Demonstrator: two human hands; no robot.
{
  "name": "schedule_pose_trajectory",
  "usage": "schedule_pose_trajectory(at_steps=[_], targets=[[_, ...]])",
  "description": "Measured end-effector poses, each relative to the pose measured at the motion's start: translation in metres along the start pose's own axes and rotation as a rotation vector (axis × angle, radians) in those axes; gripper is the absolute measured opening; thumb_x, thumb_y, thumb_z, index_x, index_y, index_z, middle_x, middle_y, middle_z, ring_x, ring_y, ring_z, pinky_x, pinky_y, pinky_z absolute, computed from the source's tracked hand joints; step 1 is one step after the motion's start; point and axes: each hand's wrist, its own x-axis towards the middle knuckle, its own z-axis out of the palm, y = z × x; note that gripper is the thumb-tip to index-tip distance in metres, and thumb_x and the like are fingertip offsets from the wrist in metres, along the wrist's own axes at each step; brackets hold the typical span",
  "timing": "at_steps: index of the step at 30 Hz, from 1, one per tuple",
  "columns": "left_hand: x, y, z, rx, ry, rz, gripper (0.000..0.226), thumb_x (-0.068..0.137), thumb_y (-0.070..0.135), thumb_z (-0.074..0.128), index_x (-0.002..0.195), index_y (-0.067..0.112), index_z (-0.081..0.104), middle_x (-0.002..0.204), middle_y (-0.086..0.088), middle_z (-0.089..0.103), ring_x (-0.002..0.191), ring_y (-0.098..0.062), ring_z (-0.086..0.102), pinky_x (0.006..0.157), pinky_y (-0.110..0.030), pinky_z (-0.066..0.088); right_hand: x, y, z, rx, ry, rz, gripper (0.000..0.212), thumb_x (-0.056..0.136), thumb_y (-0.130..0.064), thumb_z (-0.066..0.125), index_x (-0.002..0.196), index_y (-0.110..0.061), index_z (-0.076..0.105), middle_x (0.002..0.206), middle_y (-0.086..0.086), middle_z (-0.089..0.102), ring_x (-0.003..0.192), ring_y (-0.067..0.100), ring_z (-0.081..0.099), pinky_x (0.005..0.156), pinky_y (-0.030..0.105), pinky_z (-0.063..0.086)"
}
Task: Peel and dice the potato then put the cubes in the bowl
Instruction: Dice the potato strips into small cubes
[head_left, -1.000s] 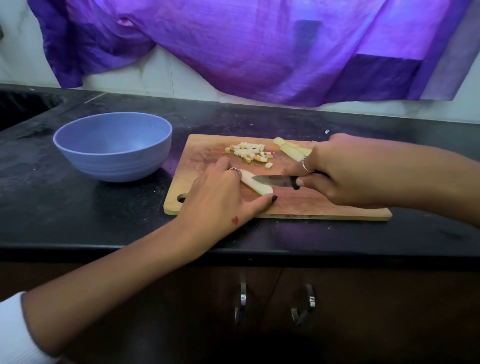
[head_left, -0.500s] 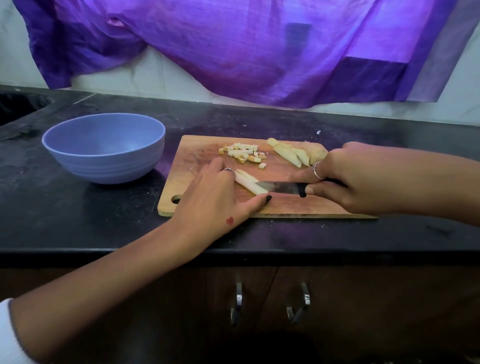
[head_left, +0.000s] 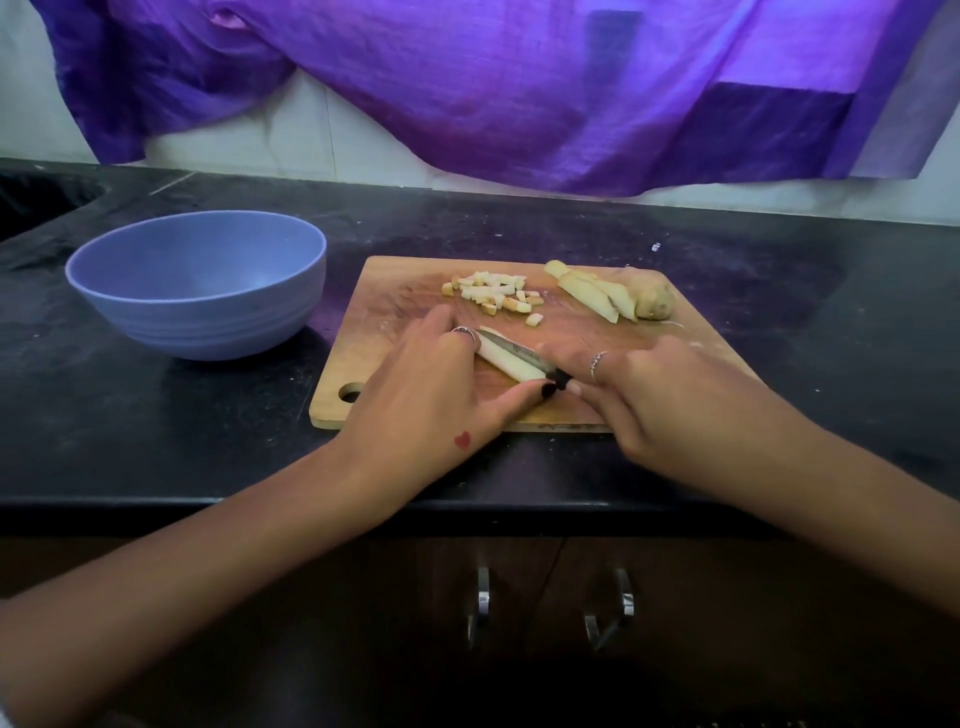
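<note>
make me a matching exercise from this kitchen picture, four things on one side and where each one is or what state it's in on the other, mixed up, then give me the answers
Things:
1. bowl
2. potato cubes
3. knife
4. potato strip

Places or states:
A. held down on the cutting board by the left hand
B. empty, on the counter left of the board
C. gripped in the right hand
D. in a small pile near the board's far edge

Pairs: 1-B, 2-D, 3-C, 4-A
</note>
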Motion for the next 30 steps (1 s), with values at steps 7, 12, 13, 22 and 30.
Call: schedule_pose_trajectory(at_steps=[7,12,13,22,30], targets=[[-0.001,0.001,0.0,0.009,-0.013,-0.016,0.068,0.078,0.07,0.049,0.11,0.012,0.063,0.1,0.004,0.042,0.099,-0.013,0.046,0.086,-0.028,0.041,-0.042,0.009,-0.007,-0.239,-0.102,0.041,0.051,0.097,-0.048,0.015,0.138,-0.06,-0.013,0.113,-0.009,0.06,0.097,0.015,0.059,0.067,0.026,0.044],[-0.003,0.002,-0.001,0.019,-0.014,-0.028,0.073,0.078,0.071,0.048,0.115,0.009,0.061,0.1,0.003,0.044,0.098,-0.013,0.046,0.085,-0.026,0.04,-0.03,0.016,-0.006,-0.461,0.062,0.037,0.052,0.101,-0.042,0.021,0.142,-0.058,-0.006,0.099,-0.005,0.062,0.078,0.019,0.056,0.053,0.029,0.036],[-0.004,0.002,-0.001,0.017,-0.013,-0.031,0.074,0.078,0.071,0.049,0.116,0.008,0.061,0.1,0.003,0.045,0.099,-0.014,0.047,0.085,-0.026,0.04,-0.026,0.017,-0.005,-0.382,0.135,0.07,0.049,0.1,-0.045,0.022,0.143,-0.057,0.002,0.095,-0.005,0.06,0.082,0.02,0.057,0.051,0.029,0.033],[-0.003,-0.001,0.0,-0.013,0.005,-0.056,0.071,0.075,0.071,0.055,0.11,0.01,0.065,0.093,0.004,0.046,0.09,-0.011,0.044,0.077,-0.024,0.038,-0.011,0.009,-0.009,0.634,-0.046,0.251,0.017,0.1,-0.025,0.042,0.093,-0.012,0.05,0.063,0.004,0.062,0.05,0.019,0.058,0.054,0.037,0.051],[-0.002,-0.004,0.005,-0.022,0.061,-0.106,0.06,0.07,0.071,0.062,0.079,0.013,0.054,0.091,0.003,0.046,0.091,-0.014,0.046,0.076,-0.022,0.032,0.012,-0.022,-0.014,0.119,-0.053,0.316,0.027,0.101,-0.038,0.034,0.086,-0.019,0.047,0.075,0.002,0.05,0.067,0.018,0.051,0.056,0.035,0.035]])
